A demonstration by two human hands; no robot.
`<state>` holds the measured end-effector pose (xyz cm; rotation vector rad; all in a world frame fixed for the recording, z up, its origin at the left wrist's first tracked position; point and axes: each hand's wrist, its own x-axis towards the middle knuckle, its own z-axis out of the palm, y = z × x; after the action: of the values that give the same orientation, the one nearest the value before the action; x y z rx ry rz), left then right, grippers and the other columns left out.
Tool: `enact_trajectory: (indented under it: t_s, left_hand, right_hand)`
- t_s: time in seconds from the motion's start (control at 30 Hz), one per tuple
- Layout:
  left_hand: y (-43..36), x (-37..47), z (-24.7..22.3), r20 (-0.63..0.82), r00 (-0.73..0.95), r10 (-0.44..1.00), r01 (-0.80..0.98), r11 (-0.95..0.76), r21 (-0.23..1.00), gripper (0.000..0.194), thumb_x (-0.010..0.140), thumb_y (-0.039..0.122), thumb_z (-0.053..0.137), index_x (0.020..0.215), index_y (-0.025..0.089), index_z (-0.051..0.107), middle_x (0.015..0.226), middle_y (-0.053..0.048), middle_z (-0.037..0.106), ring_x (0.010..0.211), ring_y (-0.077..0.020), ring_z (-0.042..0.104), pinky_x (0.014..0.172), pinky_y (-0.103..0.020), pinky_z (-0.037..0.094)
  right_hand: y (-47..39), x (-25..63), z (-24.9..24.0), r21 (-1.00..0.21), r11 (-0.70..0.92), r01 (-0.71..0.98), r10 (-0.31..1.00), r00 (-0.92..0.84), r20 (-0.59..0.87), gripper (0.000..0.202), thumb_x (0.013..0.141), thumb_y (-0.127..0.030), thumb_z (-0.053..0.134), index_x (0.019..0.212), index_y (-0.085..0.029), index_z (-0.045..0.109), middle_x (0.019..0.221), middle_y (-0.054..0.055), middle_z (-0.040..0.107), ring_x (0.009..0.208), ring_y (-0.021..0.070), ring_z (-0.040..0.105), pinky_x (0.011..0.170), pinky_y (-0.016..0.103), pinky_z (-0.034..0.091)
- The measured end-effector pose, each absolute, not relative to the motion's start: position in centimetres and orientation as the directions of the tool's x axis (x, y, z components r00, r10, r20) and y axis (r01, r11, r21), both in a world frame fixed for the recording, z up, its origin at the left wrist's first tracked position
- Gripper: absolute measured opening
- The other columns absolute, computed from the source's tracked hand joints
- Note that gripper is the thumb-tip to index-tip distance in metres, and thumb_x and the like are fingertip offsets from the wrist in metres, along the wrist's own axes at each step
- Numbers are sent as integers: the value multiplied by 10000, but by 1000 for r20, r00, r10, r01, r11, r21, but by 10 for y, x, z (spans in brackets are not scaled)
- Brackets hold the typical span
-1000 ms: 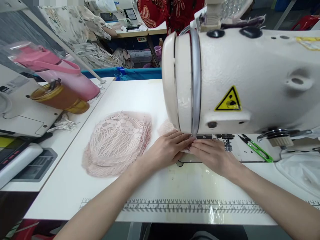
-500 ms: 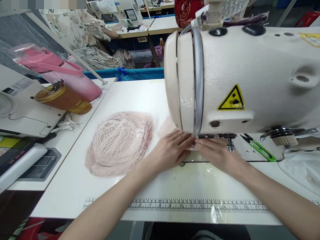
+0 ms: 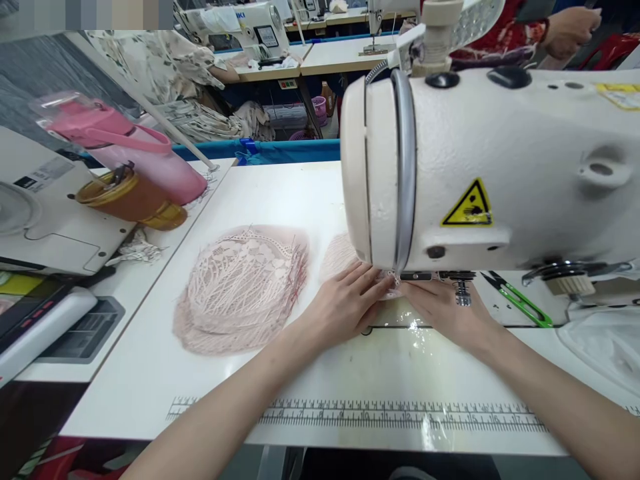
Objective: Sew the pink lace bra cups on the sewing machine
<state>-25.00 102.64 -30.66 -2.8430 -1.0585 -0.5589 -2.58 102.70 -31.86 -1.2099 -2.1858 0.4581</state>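
A sewing machine [image 3: 525, 160] fills the right side, and both hands work under its needle end. My left hand [image 3: 345, 300] is closed on a pale pink lace piece [image 3: 336, 257], fingers together and pressing beside the presser foot [image 3: 395, 279]. On the other side of the foot, my right hand [image 3: 445, 307] has its fingers pressed together at the lace edge; the machine head partly hides them. Most of the lace under the foot is covered. To the left lies a stack of pink lace pieces [image 3: 245, 290] with loose threads.
Green thread snips [image 3: 520, 300] lie right of my right hand, near white fabric [image 3: 605, 340]. A ruler strip [image 3: 350, 415] runs along the table's front. At left stand a pink bottle [image 3: 145, 157] and a brown cup [image 3: 135, 200]. Co-workers' arms show behind, one hand [image 3: 570, 33] at upper right.
The view has shifted slightly, so the machine sits lower and further right. My right fingertips are a little further from my left ones. The co-worker in red has moved right behind the machine.
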Motion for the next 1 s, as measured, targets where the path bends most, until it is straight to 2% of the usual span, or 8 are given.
enact_trajectory:
  t_s: [0.13, 0.23, 0.33, 0.43, 0.63, 0.77, 0.9, 1.0]
  left_hand:
    - [1027, -249, -308, 372, 692, 618, 643, -763, 72, 296, 985, 203, 415, 1187, 123, 616, 1144, -129, 661, 1106, -257, 633, 962, -431, 540]
    - [1027, -248, -308, 374, 692, 617, 650, -758, 48, 307, 992, 209, 400, 1189, 123, 620, 1183, -131, 652, 1137, -263, 619, 986, -440, 525]
    - [1026, -247, -307, 366, 699, 614, 657, -754, 12, 301, 994, 223, 423, 1199, 123, 620, 1186, -131, 658, 1153, -265, 614, 1007, -447, 510]
    - [1024, -247, -306, 370, 714, 594, 645, -764, -19, 275, 986, 195, 463, 1202, 119, 616, 1211, -124, 658, 1195, -255, 593, 1040, -443, 490]
    - [1022, -249, -305, 398, 763, 510, 560, -829, -10, 213, 979, 119, 464, 1108, 111, 635, 1218, -78, 673, 1162, -174, 624, 1063, -337, 484]
    - [1023, -251, -303, 395, 757, 520, 562, -827, 12, 225, 989, 145, 433, 1077, 94, 634, 1182, -99, 687, 1123, -190, 649, 1036, -346, 509]
    - [1025, -253, -302, 386, 753, 532, 563, -826, 41, 222, 976, 141, 425, 1036, 90, 633, 1169, -110, 693, 1113, -203, 655, 1005, -358, 533]
    - [1026, -253, -301, 382, 743, 550, 578, -815, 50, 222, 970, 137, 415, 988, 107, 634, 1136, -103, 706, 1090, -201, 666, 979, -360, 544]
  right_hand:
    - [1028, -23, -320, -690, 405, 600, 911, -326, 251, 237, 945, -347, 487, 1074, -320, 684, 989, 41, 706, 903, 244, 678, 717, 372, 575]
    - [1029, -21, -317, -722, 390, 571, 914, -334, 230, 248, 934, -376, 492, 1037, -294, 702, 962, 60, 708, 916, 268, 686, 737, 391, 584]
    - [1032, -21, -311, -707, 431, 561, 895, -366, 255, 235, 935, -328, 479, 994, -299, 705, 958, 35, 715, 933, 256, 685, 793, 395, 578]
    - [1034, -23, -308, -593, 541, 596, 841, -409, 355, 227, 931, -238, 477, 960, -288, 696, 937, 22, 716, 903, 227, 683, 808, 381, 565]
    - [1035, -26, -313, -339, 694, 635, 710, -528, 465, 205, 914, -164, 517, 962, -279, 680, 827, 18, 702, 753, 182, 647, 683, 321, 530]
    - [1030, -28, -312, -195, 706, 681, 660, -533, 530, 198, 934, -182, 504, 979, -265, 678, 809, -2, 706, 691, 151, 609, 675, 297, 502]
    - [1026, -30, -309, -5, 700, 714, 601, -586, 544, 166, 913, -153, 540, 952, -234, 680, 897, -3, 726, 680, 141, 607, 615, 294, 432]
    - [1028, -31, -310, 51, 721, 691, 569, -634, 524, 174, 882, -88, 549, 870, -212, 671, 864, -8, 724, 682, 133, 607, 582, 289, 384]
